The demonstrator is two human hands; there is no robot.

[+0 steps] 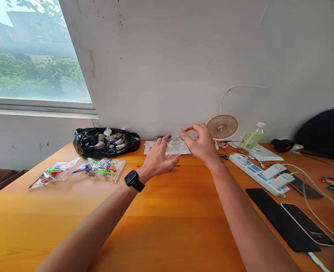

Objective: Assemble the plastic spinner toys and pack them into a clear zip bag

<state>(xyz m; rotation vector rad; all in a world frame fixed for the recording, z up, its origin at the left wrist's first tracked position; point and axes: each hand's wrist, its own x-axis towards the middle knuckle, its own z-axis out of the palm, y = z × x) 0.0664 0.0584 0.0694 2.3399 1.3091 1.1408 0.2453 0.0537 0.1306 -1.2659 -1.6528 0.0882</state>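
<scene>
I see my left hand point(157, 156) and right hand point(202, 142) pinching a small clear bag point(175, 145) between them, held just above an orange wooden table point(167, 211) near its far edge. The table meets a scuffed white wall point(184, 56) with a window point(31, 53) at left. A black rubbish bag point(106, 141), a small fan point(222, 127) and a power strip point(256, 173) sit nearby.

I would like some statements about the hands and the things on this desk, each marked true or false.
1. Both hands hold a small clear plastic bag. True.
2. The watch is on the right wrist. False: it is on the left wrist.
3. The black rubbish bag lies left of the left hand. True.
4. The small fan stands on the floor. False: it stands on the desk, behind the right hand.
</scene>
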